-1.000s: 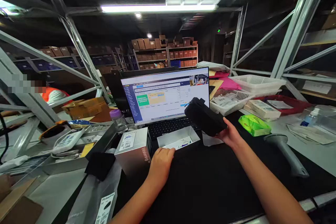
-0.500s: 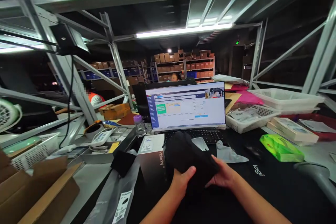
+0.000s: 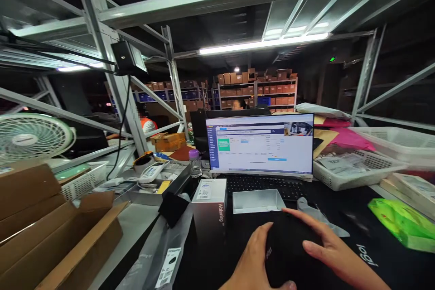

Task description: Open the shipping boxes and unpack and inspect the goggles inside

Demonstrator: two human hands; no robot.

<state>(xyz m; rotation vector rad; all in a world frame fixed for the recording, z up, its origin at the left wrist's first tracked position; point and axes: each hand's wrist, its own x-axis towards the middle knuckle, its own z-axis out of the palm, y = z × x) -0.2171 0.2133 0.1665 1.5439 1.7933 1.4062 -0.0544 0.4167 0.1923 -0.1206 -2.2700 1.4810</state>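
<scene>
Both my hands are around a black item (image 3: 287, 247) with light lettering on its left side; its exact kind I cannot make out. My left hand (image 3: 251, 258) curls along its left side, thumb low near the frame's bottom edge. My right hand (image 3: 328, 247) grips it from the right, thumb on top and fingertips at the far edge. Just beyond lies an open, shallow silvery-white box (image 3: 258, 201). To the left stands a white-and-dark printed carton (image 3: 209, 217), with a clear plastic bag (image 3: 149, 253) and a small black piece (image 3: 173, 208) beside it.
A monitor (image 3: 260, 145) and keyboard (image 3: 268, 186) stand ahead. At right are a white basket (image 3: 340, 181), a green package (image 3: 401, 226) and a grey plastic piece (image 3: 319, 217). An open cardboard box (image 3: 81, 244) and a fan (image 3: 30, 138) sit left. Metal shelf beams cross above.
The black item has come down and closer, looking more compact and rounded, and my right hand now lies over its top. The view has turned left; the shallow box is uncovered.
</scene>
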